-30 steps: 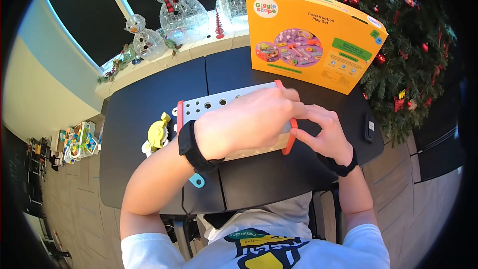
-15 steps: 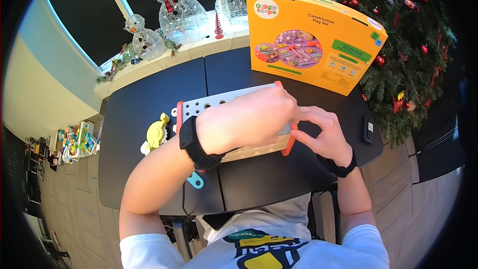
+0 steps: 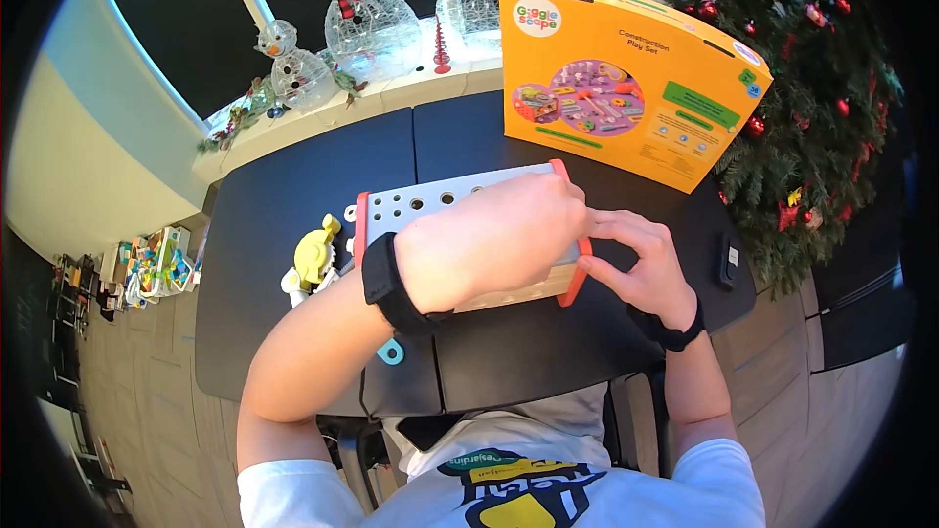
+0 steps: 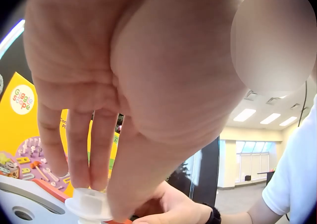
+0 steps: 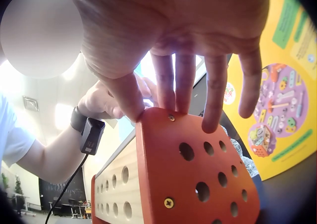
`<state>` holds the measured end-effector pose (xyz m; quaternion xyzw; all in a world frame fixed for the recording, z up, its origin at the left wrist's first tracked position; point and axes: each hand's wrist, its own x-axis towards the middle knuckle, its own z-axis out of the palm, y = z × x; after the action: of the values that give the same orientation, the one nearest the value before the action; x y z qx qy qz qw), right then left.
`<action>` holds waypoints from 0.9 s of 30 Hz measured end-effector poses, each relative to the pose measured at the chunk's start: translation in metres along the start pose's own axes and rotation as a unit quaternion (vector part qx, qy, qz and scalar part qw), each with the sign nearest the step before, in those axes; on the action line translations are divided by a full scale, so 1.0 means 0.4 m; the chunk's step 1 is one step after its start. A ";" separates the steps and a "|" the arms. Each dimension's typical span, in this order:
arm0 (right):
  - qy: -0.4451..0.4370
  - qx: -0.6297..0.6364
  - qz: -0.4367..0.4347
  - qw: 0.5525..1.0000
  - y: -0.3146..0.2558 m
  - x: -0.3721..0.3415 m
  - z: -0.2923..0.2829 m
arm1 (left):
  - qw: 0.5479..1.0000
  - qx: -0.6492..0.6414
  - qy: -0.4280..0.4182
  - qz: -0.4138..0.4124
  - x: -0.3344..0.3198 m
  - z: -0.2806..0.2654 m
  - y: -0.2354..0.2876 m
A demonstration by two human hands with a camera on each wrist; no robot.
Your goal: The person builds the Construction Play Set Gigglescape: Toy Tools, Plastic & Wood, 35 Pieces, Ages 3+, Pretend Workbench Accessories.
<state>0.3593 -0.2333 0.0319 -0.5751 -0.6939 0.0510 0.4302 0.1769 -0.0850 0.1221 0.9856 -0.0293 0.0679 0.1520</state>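
A toy bench with a grey top, pale wooden side and red end panels stands on the table. The left hand reaches across its top; in the left wrist view its thumb and fingers pinch a white plastic piece at the right end. The right hand grips the top edge of the right red panel, thumb on the near side and fingers over the outer face. What lies beneath the left hand is hidden in the head view.
A yellow-green toy with white parts lies left of the bench, and a light blue strip near the front. Behind stands a yellow box. A small black device rests at the table's right edge, beside a decorated tree.
The head view has shifted slightly, moving the scene a little to the right. Both hands keep nearly the same places at the bench's right end.
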 end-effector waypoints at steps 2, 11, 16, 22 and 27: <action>0.002 0.003 -0.002 1.000 0.003 0.001 0.003 | 1.000 -0.004 0.017 -0.024 -0.004 0.000 0.001; 0.005 0.011 0.000 1.000 0.004 0.003 0.005 | 0.993 0.065 -0.037 -0.089 0.014 0.007 0.025; 0.003 0.019 0.003 1.000 0.008 0.001 0.005 | 0.998 -0.054 -0.033 0.017 0.003 -0.006 -0.012; 0.012 0.013 -0.006 1.000 0.006 0.000 0.009 | 0.982 0.104 -0.075 -0.137 0.028 -0.010 0.031; 0.008 -0.013 -0.005 1.000 -0.002 -0.004 0.003 | 0.991 0.097 -0.049 -0.073 0.015 0.004 0.024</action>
<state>0.3578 -0.2342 0.0308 -0.5775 -0.6938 0.0351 0.4288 0.1824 -0.0949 0.1243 0.9973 0.0422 0.0112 0.0587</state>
